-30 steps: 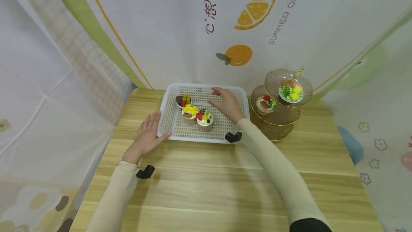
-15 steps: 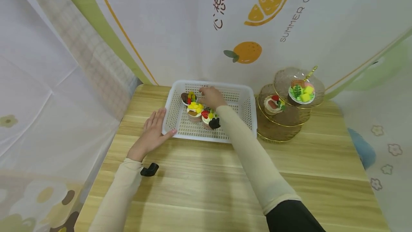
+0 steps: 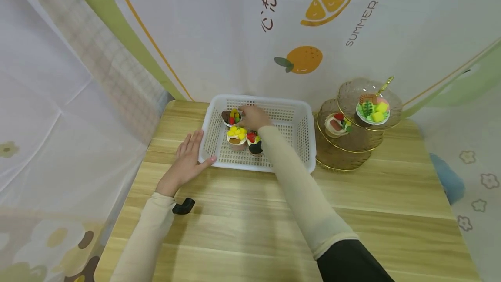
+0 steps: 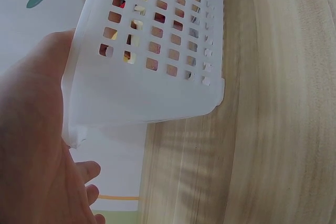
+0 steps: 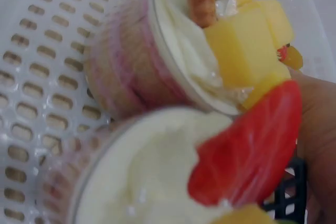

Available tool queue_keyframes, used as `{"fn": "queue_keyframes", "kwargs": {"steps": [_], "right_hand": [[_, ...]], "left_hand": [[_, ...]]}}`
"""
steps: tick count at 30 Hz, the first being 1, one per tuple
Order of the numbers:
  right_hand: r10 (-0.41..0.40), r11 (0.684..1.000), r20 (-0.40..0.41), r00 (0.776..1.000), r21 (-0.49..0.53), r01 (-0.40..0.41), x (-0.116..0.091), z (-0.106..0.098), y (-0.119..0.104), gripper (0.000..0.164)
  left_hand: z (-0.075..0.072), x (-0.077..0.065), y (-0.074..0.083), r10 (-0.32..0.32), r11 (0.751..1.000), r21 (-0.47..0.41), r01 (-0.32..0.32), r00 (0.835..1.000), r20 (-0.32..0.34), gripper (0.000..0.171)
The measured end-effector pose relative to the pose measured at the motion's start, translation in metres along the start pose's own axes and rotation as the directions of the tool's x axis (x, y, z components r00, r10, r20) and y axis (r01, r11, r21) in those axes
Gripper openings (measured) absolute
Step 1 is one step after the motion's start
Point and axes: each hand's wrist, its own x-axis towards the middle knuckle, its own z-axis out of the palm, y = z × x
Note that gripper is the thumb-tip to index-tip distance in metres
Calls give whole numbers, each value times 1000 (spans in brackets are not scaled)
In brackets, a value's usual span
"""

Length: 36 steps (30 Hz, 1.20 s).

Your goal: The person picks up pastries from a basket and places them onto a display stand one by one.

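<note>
Thumb spread from straight fingers, the left hand rests against the white plastic basket, while the right hand meets the brown-topped cupcake, whether pinching I can't tell.

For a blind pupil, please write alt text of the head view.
A person's right hand reaches inside a white perforated plastic basket, beside a round dessert cup topped brown, red and yellow; two cream-topped fruit cups sit nearby. The left hand touches the basket's rim; at right, a translucent gold-rimmed tiered stand holds two more desserts.
</note>
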Motion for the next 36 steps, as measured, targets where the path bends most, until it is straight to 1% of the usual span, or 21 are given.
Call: {"fn": "queue_keyframes", "kwargs": {"steps": [2,6,11,15,19,23,27,31,33,36], "right_hand": [[-1,1000,-6,1000,-1,1,2,2,-3,71],[-5,999,-21,1000,-41,4,4,3,-7,70],[0,993,-29,1000,-115,-3,1,1,-18,63],[-2,987,-33,999,-158,-3,-3,0,-24,62],[4,989,-49,999,-149,-11,-2,2,-23,63],[51,997,-50,997,-61,-54,1,3,-17,65],[93,993,-66,993,82,-88,1,-3,-13,70],[81,968,-106,991,244,-53,-8,-20,-14,73],[77,946,-125,989,322,-33,-17,-29,-14,73],[84,921,-147,986,388,-21,-31,-40,-11,72]], "left_hand": [[0,0,1,0,1000,0,0,1000,-2,98],[0,-1,2,-1,1000,-5,1,1000,-4,98],[0,-2,2,5,1000,-9,-5,1000,-6,98],[1,-3,3,10,1000,-10,-10,1000,-12,98],[2,-2,2,9,1000,-8,-10,1000,-14,98],[3,0,2,7,1000,-19,-7,1000,-10,98],[3,1,1,4,1000,-23,-4,1000,-8,98],[2,1,0,-2,1000,-25,2,1000,-9,98],[1,1,0,-1,1000,-24,1,1000,-12,97],[1,0,-1,2,1000,-25,-3,1000,-10,97]]}}
